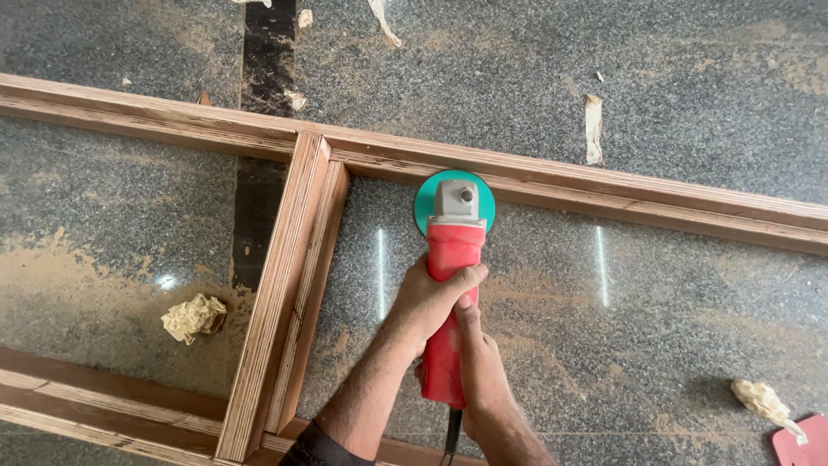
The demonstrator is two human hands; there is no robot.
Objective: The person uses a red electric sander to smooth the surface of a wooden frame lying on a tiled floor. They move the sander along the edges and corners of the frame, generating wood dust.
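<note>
Covering speckled granite floor [690,103]: sawdust [52,267].

Open granite floor [655,328] stretches to the right of the red angle grinder [450,302], bare until a crumpled paper wad [761,399] and a red object [802,442] at the far corner. The left hand [429,298] and right hand [481,371] are hemmed on the left by the frame's upright cross-member [285,293], and ahead by the long wooden rail [604,192], where the green sanding disc [454,200] sits against the wood. Beyond the cross-member, another paper wad [194,316] lies on dusty floor.
</note>
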